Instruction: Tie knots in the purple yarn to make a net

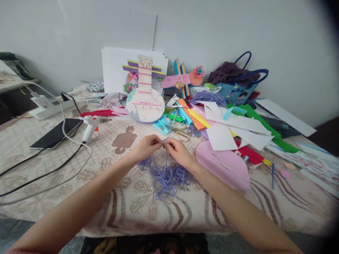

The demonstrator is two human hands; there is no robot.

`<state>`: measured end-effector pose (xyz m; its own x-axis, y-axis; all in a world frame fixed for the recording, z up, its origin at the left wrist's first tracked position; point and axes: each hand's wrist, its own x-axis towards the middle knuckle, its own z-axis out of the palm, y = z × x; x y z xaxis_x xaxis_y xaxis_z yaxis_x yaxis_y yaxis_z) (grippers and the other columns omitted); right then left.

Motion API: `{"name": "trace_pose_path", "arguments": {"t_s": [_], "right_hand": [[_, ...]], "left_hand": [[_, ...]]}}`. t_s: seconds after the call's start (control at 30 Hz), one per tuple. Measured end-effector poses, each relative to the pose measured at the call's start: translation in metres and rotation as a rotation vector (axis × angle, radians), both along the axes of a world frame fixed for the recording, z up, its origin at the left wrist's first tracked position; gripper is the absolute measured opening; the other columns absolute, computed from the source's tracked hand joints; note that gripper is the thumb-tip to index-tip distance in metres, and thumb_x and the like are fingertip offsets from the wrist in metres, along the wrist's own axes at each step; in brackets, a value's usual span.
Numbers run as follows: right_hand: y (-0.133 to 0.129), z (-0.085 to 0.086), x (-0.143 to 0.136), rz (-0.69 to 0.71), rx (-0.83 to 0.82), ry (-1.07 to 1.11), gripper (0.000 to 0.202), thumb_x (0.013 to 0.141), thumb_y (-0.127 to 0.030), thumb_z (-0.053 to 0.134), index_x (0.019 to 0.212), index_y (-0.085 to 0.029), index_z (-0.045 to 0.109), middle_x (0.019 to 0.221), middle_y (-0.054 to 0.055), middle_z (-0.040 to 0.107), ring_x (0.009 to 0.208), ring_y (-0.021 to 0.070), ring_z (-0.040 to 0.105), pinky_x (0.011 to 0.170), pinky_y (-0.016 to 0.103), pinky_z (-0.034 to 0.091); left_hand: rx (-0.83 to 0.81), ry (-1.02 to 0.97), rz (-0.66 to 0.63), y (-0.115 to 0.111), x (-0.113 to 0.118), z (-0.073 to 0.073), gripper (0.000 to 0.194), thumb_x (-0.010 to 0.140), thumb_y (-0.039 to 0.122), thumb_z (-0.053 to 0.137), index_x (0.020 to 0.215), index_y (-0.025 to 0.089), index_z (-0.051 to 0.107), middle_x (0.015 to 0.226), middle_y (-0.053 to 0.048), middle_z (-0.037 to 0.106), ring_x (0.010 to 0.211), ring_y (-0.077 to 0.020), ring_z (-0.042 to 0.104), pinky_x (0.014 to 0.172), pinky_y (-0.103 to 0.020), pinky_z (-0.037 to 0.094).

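Yarn [166,180], purple, lies in a loose tangled heap on the near part of the cloth-covered bench [124,211], on the person's side of both sets of fingertips. The heap spreads mainly sideways, from below the left wrist to beside the right wrist; its bulk sits a little to the right of centre, so the right hand is judged marginally nearer to it.

From the heap, one strand [166,157] rises away from the body to the fingertips, its long axis running near to far, across the line that joins the hands. The left hand [149,145] and the right hand [178,150] face each other, fingertips nearly meeting, each pinched narrow on the strand. Whether a knot or loop is present there cannot be told.

To the right of the right hand lies a lilac sheet [225,171]; well to the left is a white glue gun [90,128]. Just beyond the fingertips rest gold-handled scissors [182,134]. Farther off, a round-bodied decorated panel [145,106] leans near the wall [185,28].
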<state>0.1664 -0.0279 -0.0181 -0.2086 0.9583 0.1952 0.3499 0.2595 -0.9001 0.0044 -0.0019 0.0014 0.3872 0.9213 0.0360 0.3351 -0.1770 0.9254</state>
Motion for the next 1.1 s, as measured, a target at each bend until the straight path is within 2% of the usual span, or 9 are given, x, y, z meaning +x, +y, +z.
{"name": "trace_pose_path", "arguments": {"t_s": [0.23, 0.87, 1.1], "right_hand": [[-0.0017, -0.0006, 0.0018, 0.005, 0.077, -0.112, 0.013, 0.083, -0.025, 0.043, 0.075, -0.019, 0.052, 0.063, -0.002, 0.048, 0.058, 0.0123, 0.043, 0.056, 0.023, 0.032], [-0.0042, 0.003, 0.0009, -0.016, 0.187, -0.217, 0.012, 0.082, -0.019, 0.043, 0.075, -0.02, 0.052, 0.064, -0.001, 0.051, 0.059, 0.0129, 0.045, 0.058, 0.024, 0.032], [-0.0048, 0.0059, 0.0022, -0.061, 0.178, -0.194, 0.016, 0.076, -0.015, 0.047, 0.085, -0.02, 0.059, 0.068, -0.001, 0.058, 0.057, 0.0125, 0.049, 0.059, 0.024, 0.036]], "left_hand": [[-0.018, -0.053, -0.042, 0.0019, -0.003, -0.0036, 0.013, 0.068, 0.026, 0.06, 0.072, 0.014, 0.062, 0.07, -0.002, 0.064, 0.064, -0.0114, 0.056, 0.058, -0.023, 0.043], [-0.026, -0.064, -0.011, 0.0058, -0.0037, -0.0098, 0.013, 0.066, 0.027, 0.063, 0.069, 0.015, 0.065, 0.069, -0.003, 0.067, 0.065, -0.0138, 0.06, 0.063, -0.025, 0.046], [-0.044, -0.08, 0.023, 0.0064, -0.0033, -0.0098, 0.014, 0.066, 0.029, 0.064, 0.067, 0.015, 0.064, 0.068, -0.002, 0.066, 0.064, -0.0128, 0.058, 0.063, -0.024, 0.045]]}}
